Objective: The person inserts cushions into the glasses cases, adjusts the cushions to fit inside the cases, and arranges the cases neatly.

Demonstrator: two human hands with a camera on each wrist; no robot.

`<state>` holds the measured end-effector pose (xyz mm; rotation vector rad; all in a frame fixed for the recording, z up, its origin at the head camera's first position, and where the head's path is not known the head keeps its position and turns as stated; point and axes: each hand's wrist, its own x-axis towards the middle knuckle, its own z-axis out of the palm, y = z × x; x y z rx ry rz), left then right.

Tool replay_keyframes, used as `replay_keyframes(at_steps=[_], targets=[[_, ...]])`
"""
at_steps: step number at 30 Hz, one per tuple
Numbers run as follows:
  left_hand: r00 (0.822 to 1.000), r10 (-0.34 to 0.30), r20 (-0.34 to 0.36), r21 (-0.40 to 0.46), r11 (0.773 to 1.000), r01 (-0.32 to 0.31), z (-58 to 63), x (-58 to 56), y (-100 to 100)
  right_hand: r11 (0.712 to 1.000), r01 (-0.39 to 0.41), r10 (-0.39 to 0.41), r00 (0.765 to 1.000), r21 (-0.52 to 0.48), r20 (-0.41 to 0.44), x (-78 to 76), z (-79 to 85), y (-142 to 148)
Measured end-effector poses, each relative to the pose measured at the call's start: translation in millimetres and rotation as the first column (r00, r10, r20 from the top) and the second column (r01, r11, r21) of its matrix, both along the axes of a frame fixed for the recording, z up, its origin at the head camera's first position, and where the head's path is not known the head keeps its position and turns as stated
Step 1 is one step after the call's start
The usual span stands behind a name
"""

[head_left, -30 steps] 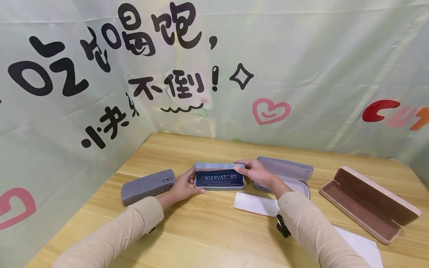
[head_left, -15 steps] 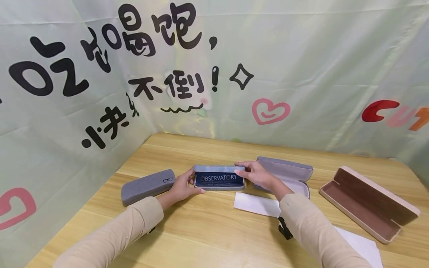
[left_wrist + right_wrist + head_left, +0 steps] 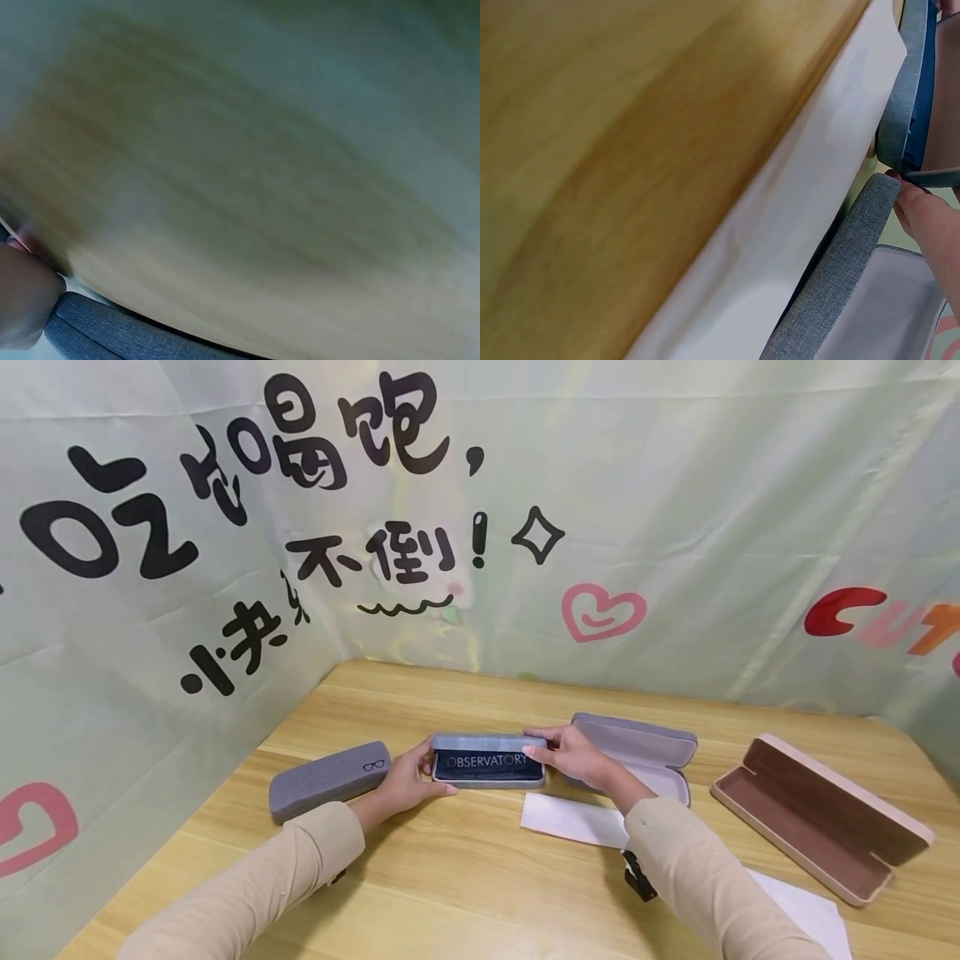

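Observation:
A light blue glasses case (image 3: 487, 742) stands part-open in the middle of the table. Inside it lies a navy cloth (image 3: 487, 766) printed OBSERVATORY, its upper part covered by the lid. My left hand (image 3: 405, 781) grips the case's left end, thumb along the front and fingers behind. My right hand (image 3: 577, 756) pinches the lid's right end, thumb on its front edge. In the right wrist view, the blue case (image 3: 900, 112) and fingers of the right hand (image 3: 934, 232) show at the right edge. Only part of the left hand (image 3: 26, 300) shows in the left wrist view.
A closed grey glasses case (image 3: 330, 781) lies beside the left hand. Behind the right hand stands an open grey-lilac case (image 3: 637, 737), and farther right an open pink case (image 3: 817, 827). White paper (image 3: 573, 820) and another white sheet (image 3: 806, 914) lie nearer.
The blue case's lid has tilted forward and down under the right hand, covering more of the cloth's lettering. The left hand keeps its grip on the case's left end.

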<state>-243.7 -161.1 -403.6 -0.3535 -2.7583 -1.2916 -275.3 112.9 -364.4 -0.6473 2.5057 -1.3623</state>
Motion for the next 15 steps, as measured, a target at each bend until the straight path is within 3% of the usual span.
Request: replay_keyframes(at_steps=[15], targets=[[1.000,-0.007,0.008,-0.009,1.000,0.007,-2.6,-2.1,-2.9,1.000,-0.016,0.013,0.996,-0.026,-0.092,2.0,-6.3,-0.1]])
